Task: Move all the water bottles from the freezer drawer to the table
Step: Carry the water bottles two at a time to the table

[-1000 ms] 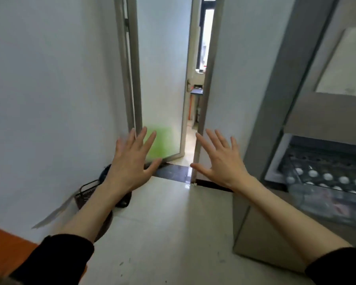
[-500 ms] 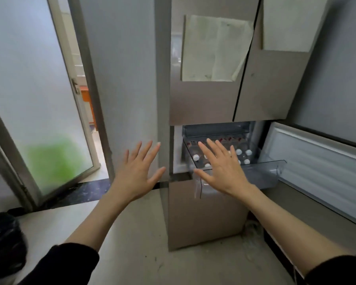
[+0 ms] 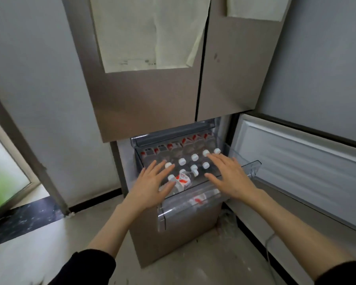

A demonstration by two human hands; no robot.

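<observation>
Reaching forward over an open freezer drawer, two bare hands hover with fingers straight and spread, holding nothing. The left hand is over the near left part of the drawer, and the right hand is over its right part, fingertips close to the far row of caps. Each grip is wide and empty.

The clear plastic drawer juts out of the lower part of a tall brown fridge. Inside it are the water bottles, small clear ones with white caps and red-and-white labels. Most stand upright in packed rows, caps up. One bottle lies on its side near the front, between the two hands. The freezer door hangs open at the right. No table is in view.

Judging by their look, the bottles are thin plastic: light if liquid, heavier and rigid if frozen, and likely cold and slick with frost or damp. Thin walls may give under a hard squeeze. The best hold seems to be around the neck just below the cap for the standing ones, since they sit too close together for fingers to reach the body. The lying bottle can be taken around its labelled middle.
</observation>
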